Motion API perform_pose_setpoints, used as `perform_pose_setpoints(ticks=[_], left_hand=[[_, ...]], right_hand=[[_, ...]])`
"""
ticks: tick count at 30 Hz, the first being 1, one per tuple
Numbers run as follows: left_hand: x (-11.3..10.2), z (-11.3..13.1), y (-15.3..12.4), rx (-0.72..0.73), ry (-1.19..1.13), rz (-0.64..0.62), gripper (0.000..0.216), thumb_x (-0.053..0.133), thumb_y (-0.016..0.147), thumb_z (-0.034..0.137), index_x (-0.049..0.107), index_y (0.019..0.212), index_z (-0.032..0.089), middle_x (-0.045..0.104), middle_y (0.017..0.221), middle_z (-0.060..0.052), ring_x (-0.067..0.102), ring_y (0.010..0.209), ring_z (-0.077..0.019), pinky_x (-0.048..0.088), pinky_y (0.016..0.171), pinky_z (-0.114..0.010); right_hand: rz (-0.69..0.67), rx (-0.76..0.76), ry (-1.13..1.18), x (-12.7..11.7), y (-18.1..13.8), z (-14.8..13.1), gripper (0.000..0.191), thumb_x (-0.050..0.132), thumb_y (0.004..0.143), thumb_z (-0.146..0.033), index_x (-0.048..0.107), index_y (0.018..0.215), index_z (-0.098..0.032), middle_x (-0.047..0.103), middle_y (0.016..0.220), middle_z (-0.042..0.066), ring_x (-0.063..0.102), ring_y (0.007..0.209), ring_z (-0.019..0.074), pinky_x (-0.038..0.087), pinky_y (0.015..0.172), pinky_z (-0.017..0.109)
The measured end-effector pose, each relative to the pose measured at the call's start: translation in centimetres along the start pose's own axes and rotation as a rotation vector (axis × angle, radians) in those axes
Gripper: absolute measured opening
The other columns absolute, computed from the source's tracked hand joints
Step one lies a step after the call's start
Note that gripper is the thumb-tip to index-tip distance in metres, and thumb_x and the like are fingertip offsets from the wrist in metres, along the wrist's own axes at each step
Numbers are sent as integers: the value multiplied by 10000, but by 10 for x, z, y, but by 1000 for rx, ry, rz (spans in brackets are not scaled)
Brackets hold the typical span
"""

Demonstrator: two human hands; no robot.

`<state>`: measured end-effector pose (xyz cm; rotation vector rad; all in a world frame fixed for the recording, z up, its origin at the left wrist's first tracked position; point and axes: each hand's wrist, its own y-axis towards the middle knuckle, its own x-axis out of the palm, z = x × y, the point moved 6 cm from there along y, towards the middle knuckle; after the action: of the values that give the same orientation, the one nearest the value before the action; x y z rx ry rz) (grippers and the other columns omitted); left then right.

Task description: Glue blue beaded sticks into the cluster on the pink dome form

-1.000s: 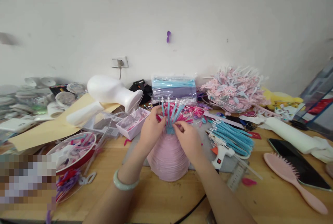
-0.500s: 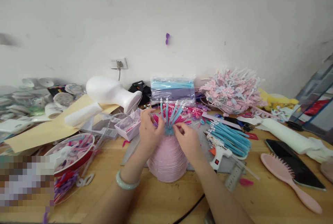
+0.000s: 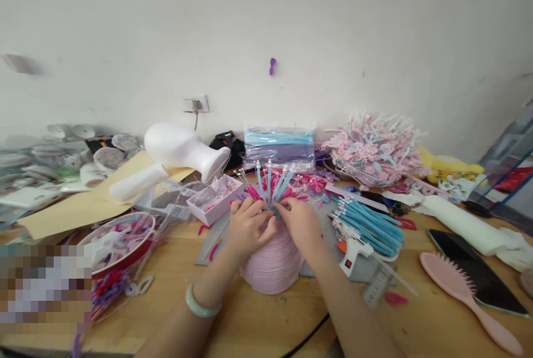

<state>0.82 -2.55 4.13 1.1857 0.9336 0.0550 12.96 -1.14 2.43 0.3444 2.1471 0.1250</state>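
A pink ribbed dome [image 3: 272,266] stands on the table in front of me, topped by a fan of blue pipe cleaners [image 3: 270,181] with white beads on their tips. Pink stems spread out around and behind the blue ones. My left hand [image 3: 252,225] is closed at the base of the fan, thumb against fingers. On the other side my right hand [image 3: 297,222] pinches the lower ends of the blue pipe cleaners, its fingertips close to the left ones. The exact grip points are partly hidden by the fingers.
To the right lie a bundle of blue pipe cleaners [image 3: 370,225], a white glue gun [image 3: 353,252], a ruler [image 3: 378,287], a pink hairbrush [image 3: 447,275] and a dark tablet [image 3: 491,286]. A pink box [image 3: 216,208], a red-sided bowl [image 3: 135,261] and a white foam head [image 3: 179,147] stand left.
My left hand has come down from the side of the fan to its base, fingers now curled closed. My right hand stays at the base. The view has shifted slightly.
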Motion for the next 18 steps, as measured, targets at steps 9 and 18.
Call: perform_pose_setpoints(ticks=[9,18], left_hand=[[11,1,-1,111,-18,-77,241,437,796,209,627,653,173,587,545,16,485,522,-104,252,563,-301],[15,0,-3,104,-11,-114,280,420,794,221,571,565,167,559,507,8,473,478,-98,279,497,-257]], right_hand=[[-57,45,-204,-6,5,-8,323,510,810,-448,671,684,-199,680,682,57,596,646,159,278,515,242],[-39,55,-246,-3,6,-6,314,511,809,-459,673,715,-207,685,707,64,609,663,173,306,516,246]])
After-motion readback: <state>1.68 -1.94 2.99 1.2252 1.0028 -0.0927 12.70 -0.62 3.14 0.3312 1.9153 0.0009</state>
